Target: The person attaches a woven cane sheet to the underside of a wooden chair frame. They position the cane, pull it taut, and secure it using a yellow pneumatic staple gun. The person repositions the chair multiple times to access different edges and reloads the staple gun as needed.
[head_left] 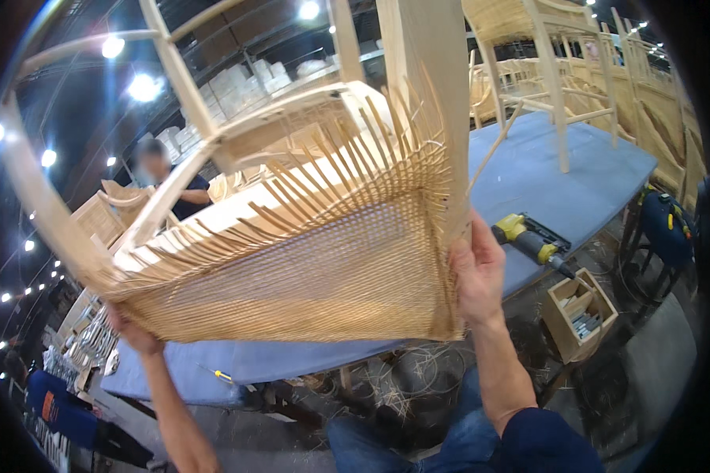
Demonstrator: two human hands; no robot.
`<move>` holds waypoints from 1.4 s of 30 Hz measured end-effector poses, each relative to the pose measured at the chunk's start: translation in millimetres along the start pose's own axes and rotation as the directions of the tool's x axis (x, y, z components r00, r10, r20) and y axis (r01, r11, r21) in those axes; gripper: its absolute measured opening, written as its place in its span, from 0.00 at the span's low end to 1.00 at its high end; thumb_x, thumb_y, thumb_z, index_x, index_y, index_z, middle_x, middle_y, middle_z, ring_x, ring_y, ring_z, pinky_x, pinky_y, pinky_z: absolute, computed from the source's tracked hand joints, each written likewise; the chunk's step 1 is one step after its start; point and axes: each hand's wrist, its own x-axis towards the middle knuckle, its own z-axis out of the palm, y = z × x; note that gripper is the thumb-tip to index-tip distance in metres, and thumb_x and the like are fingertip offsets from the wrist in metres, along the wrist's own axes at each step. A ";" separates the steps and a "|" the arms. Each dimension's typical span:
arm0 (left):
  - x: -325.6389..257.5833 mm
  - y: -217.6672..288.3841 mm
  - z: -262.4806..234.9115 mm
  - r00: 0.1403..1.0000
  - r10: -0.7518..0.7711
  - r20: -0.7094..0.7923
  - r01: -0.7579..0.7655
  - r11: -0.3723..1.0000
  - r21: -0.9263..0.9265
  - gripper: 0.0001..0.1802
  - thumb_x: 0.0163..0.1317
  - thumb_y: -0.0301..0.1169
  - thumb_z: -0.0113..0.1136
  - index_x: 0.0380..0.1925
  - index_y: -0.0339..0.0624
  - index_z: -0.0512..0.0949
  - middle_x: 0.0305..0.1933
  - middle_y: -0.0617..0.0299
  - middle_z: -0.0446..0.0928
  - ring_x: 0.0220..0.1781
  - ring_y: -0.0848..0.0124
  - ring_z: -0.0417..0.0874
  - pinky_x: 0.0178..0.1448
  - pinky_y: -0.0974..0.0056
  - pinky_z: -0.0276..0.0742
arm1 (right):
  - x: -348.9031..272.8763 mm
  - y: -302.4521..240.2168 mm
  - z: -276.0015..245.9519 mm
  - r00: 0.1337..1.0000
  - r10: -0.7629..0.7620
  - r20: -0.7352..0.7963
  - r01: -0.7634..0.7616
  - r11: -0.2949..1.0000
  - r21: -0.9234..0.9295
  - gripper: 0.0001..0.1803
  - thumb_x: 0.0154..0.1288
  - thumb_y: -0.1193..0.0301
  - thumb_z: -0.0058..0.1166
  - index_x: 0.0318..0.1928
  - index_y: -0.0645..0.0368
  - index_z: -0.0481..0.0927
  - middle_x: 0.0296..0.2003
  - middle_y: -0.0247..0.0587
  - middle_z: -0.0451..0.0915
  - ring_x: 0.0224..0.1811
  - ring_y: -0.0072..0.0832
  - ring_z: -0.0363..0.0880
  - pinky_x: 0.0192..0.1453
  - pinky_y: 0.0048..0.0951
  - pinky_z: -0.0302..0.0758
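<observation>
A pale wooden chair frame (427, 71) is tilted up in front of me, its legs pointing upward. Across its near side stretches a woven cane seat (315, 268), with many loose strand ends sticking up along the far edge and the right corner. My left hand (136, 333) is closed on the seat's lower left corner, its fingers partly hidden behind the frame. At the right, my right hand (479, 272) grips the thick chair post beside the cane's edge, thumb on the near face.
A blue-covered table (521, 165) carries another chair (556, 79) and a yellow-black nail gun (532, 240). A screwdriver (222, 376) lies at its near left. Below right stands a wooden box (580, 315) with small items. A co-worker (185, 189) is beyond; another person (63, 406) is at left.
</observation>
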 end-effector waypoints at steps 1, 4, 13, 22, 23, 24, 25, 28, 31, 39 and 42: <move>-12.7 2.2 38.3 0.985 -0.166 -0.041 0.156 0.971 -0.183 0.29 0.77 0.46 0.45 0.69 0.39 0.65 0.69 0.56 0.67 0.68 0.61 0.71 0.70 0.56 0.70 | -1.7 9.1 -6.7 0.999 0.031 0.014 -0.031 0.999 -0.009 0.31 0.75 0.67 0.56 0.72 0.68 0.65 0.58 0.44 0.78 0.57 0.26 0.76 0.64 0.28 0.71; -22.7 -3.9 96.7 0.981 -0.188 0.049 0.177 0.970 0.164 0.27 0.79 0.45 0.39 0.68 0.39 0.68 0.66 0.59 0.72 0.67 0.65 0.73 0.70 0.58 0.70 | 20.4 10.2 -11.5 0.993 0.100 0.069 -0.080 0.966 -0.247 0.32 0.74 0.67 0.57 0.73 0.65 0.64 0.56 0.43 0.79 0.54 0.24 0.77 0.61 0.27 0.73; -103.9 -35.3 122.6 0.753 -0.655 -0.064 0.595 0.719 -0.358 0.33 0.77 0.56 0.36 0.67 0.42 0.66 0.63 0.61 0.73 0.63 0.65 0.75 0.68 0.59 0.71 | 74.0 40.8 -15.5 0.961 0.089 0.263 0.057 0.864 -0.500 0.28 0.78 0.68 0.49 0.73 0.64 0.64 0.59 0.46 0.76 0.57 0.27 0.75 0.64 0.28 0.69; -209.6 -61.8 120.9 0.558 -0.822 -0.111 0.658 0.520 -0.544 0.36 0.74 0.61 0.35 0.67 0.46 0.65 0.66 0.58 0.71 0.67 0.59 0.72 0.71 0.53 0.69 | 58.1 63.5 -4.8 0.931 0.168 0.323 0.064 0.798 -0.599 0.26 0.75 0.73 0.50 0.71 0.62 0.68 0.51 0.43 0.78 0.51 0.27 0.74 0.59 0.28 0.70; -219.2 -62.9 123.1 0.527 -0.838 -0.140 0.654 0.505 -0.563 0.36 0.74 0.61 0.35 0.67 0.45 0.65 0.65 0.58 0.71 0.67 0.59 0.72 0.70 0.52 0.69 | 58.1 60.4 -4.3 0.916 0.209 0.342 0.074 0.751 -0.656 0.26 0.74 0.73 0.50 0.71 0.61 0.68 0.51 0.42 0.78 0.51 0.27 0.74 0.60 0.28 0.70; -228.3 -66.2 113.5 0.525 -0.842 -0.127 0.655 0.495 -0.571 0.36 0.75 0.61 0.34 0.68 0.45 0.64 0.66 0.58 0.71 0.68 0.60 0.71 0.71 0.54 0.68 | 54.2 61.7 -1.4 0.907 0.226 0.354 0.082 0.731 -0.677 0.26 0.74 0.73 0.49 0.71 0.62 0.68 0.51 0.43 0.78 0.53 0.28 0.74 0.60 0.28 0.70; -238.9 -71.4 102.0 0.523 -0.844 -0.115 0.655 0.485 -0.579 0.36 0.75 0.61 0.33 0.68 0.45 0.64 0.67 0.57 0.70 0.69 0.60 0.70 0.72 0.55 0.67 | 48.7 62.9 0.6 0.898 0.243 0.367 0.093 0.711 -0.697 0.26 0.74 0.73 0.49 0.71 0.62 0.68 0.52 0.44 0.78 0.54 0.29 0.75 0.61 0.29 0.69; -248.1 -75.8 99.4 0.549 -0.823 -0.145 0.641 0.526 -0.560 0.36 0.76 0.59 0.32 0.68 0.43 0.64 0.67 0.56 0.70 0.70 0.60 0.70 0.72 0.55 0.67 | 33.0 65.8 -0.6 0.905 0.201 0.374 0.162 0.651 -0.741 0.26 0.75 0.72 0.48 0.71 0.63 0.68 0.57 0.46 0.77 0.60 0.31 0.74 0.66 0.30 0.67; -265.0 -81.8 91.6 0.542 -0.812 -0.215 0.649 0.567 -0.507 0.36 0.76 0.59 0.33 0.66 0.41 0.66 0.65 0.54 0.72 0.67 0.60 0.72 0.71 0.54 0.70 | 20.2 70.9 -5.3 0.908 0.252 0.336 0.086 0.672 -0.736 0.25 0.78 0.70 0.46 0.71 0.64 0.67 0.64 0.48 0.74 0.67 0.34 0.71 0.70 0.32 0.64; -272.6 -103.3 92.8 0.537 -0.798 -0.274 0.601 0.589 -0.540 0.35 0.77 0.55 0.34 0.65 0.35 0.69 0.60 0.50 0.76 0.62 0.58 0.78 0.69 0.54 0.73 | 13.2 70.8 -39.6 0.923 0.299 0.244 0.044 0.547 -0.836 0.28 0.82 0.63 0.40 0.74 0.67 0.61 0.71 0.52 0.67 0.74 0.38 0.64 0.76 0.38 0.60; -272.9 -117.2 90.8 0.605 -0.735 -0.306 0.478 0.643 -0.599 0.29 0.80 0.48 0.31 0.59 0.35 0.72 0.54 0.55 0.78 0.54 0.65 0.79 0.62 0.60 0.74 | 2.1 65.0 -36.7 0.943 0.267 0.199 0.008 0.579 -0.815 0.28 0.82 0.61 0.40 0.74 0.64 0.63 0.72 0.50 0.66 0.76 0.39 0.62 0.78 0.41 0.59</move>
